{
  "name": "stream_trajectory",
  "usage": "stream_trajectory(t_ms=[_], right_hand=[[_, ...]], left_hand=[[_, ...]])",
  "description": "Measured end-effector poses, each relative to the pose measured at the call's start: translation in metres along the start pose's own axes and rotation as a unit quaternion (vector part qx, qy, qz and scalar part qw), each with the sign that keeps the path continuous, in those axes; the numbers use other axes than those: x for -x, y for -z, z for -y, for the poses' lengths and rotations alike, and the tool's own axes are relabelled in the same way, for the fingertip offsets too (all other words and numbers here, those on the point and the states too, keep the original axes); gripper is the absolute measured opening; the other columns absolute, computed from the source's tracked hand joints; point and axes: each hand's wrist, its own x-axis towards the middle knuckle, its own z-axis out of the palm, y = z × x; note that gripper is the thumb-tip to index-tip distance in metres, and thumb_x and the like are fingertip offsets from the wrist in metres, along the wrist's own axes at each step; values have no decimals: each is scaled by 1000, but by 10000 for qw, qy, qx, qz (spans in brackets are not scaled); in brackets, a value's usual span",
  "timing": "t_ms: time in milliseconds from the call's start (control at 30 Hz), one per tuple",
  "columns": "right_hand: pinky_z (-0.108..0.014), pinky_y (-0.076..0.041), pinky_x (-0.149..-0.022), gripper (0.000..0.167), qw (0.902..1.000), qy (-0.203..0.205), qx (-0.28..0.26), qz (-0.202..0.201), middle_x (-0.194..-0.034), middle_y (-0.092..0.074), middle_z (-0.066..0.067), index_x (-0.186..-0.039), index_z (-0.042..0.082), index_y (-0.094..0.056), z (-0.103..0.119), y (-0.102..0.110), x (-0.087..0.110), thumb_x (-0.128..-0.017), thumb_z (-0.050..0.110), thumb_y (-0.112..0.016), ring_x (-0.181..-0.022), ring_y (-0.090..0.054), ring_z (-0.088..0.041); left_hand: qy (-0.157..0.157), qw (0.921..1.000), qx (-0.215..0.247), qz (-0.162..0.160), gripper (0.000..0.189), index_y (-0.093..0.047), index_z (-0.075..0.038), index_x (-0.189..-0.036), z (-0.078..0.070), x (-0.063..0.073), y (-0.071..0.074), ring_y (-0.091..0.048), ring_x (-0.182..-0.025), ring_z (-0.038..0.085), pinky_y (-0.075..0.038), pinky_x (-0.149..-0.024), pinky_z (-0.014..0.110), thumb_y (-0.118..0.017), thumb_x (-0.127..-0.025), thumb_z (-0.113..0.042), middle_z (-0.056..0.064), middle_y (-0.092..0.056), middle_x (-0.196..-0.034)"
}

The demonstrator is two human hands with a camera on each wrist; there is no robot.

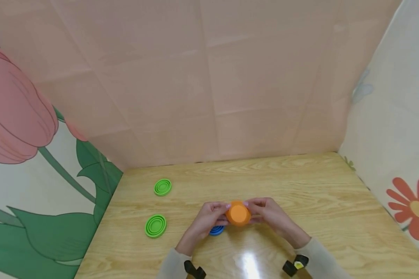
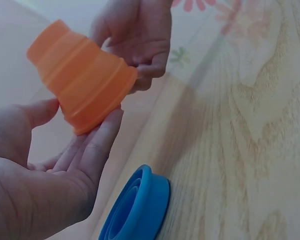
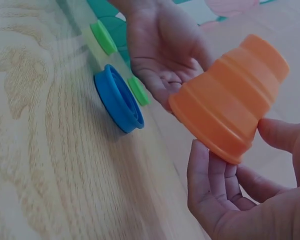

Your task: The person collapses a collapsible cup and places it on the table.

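An orange collapsible cup (image 1: 239, 214), drawn out to its full stepped height, is held above the table between both hands. Its narrow base points up and its wide rim faces down, tilted in the wrist views. My left hand (image 1: 208, 219) pinches one side, thumb on the wall and fingers under the rim. On the opposite side my right hand (image 1: 269, 215) pinches it the same way. A blue collapsible cup (image 3: 117, 100), folded flat into rings, lies on the table below; in the head view the left hand partly hides it.
Two green collapsible cups, one nearer (image 1: 155, 226) and one farther (image 1: 163, 187), lie folded flat on the left of the wooden table (image 1: 317, 186). A pink sheet (image 1: 209, 97) hangs behind, with flower-printed sheets at both sides.
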Motion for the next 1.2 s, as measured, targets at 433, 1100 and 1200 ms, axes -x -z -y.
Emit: stream_trajectory(t_ms=[433,1100,1200], right_hand=[[-41,-68,-84,42,9997,64,211,-53,-113,-76,-10,-127,-16,-64,1,-8,5,-105,20,-65,-94,-73,-15],[-38,-68,-71,32,9975,174,632,-281,-105,-75,-11,-118,-15,-68,-4,-7,3,-100,10,-67,-81,-72,-14],[-39,-69,-76,34,9979,121,608,-168,-112,-75,-15,-123,-14,-67,-5,-8,3,-104,13,-62,-86,-73,-14]], left_hand=[[81,9995,-287,-39,41,-76,-1,-113,-5,1,-6,-77,-73,12,-68,-77,36,-71,-101,-40,3,-79,-90],[-311,9980,-549,-5,22,-71,8,-112,-5,0,-8,-77,-76,19,-69,-74,42,-66,-101,-10,21,-79,-103],[-332,9981,-518,-14,22,-70,7,-115,-3,-1,-5,-78,-81,20,-69,-75,41,-64,-102,-8,22,-79,-107]])
